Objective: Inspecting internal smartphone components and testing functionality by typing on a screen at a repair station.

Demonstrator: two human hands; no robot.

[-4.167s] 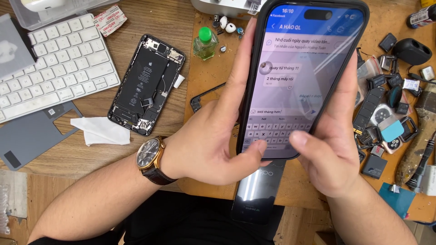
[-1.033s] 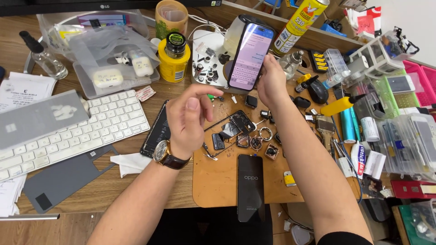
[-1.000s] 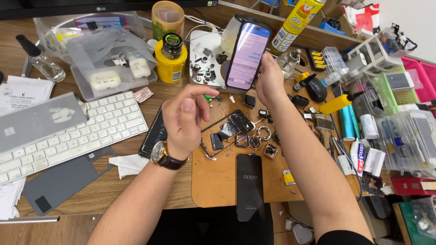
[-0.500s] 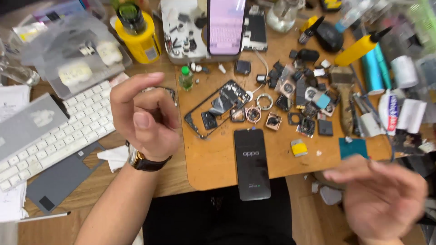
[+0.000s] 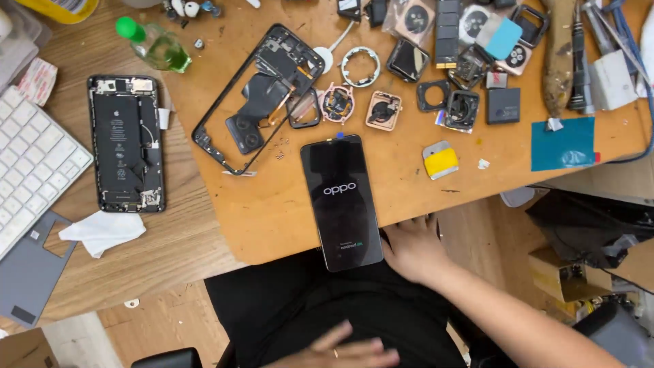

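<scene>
While our right hand rests at the near edge of the orange work mat, its fingers lie spread and flat, gripping nothing, just beside the lower right corner of the black phone. That phone lies face up on the mat with its screen lit, its lower end hanging over the mat's edge above our dark lap. Our left hand sits low in the view against our dark clothing, fingers stretched out loosely and empty, with a ring on one finger; it is well apart from the phone.

Up and left of the phone we see an opened phone frame lying at a slant on the mat, its inner parts bare. On the wooden table to the left lies a second opened phone with its battery and boards showing, upright to our view, and below it a crumpled white tissue. A white keyboard fills the left edge.

As for containers, a small clear bottle with a green cap lies tilted near the mat's top left corner and holds a greenish liquid. Small round and square camera parts are scattered beyond the phone, and a yellow and grey piece lies to its right.
</scene>
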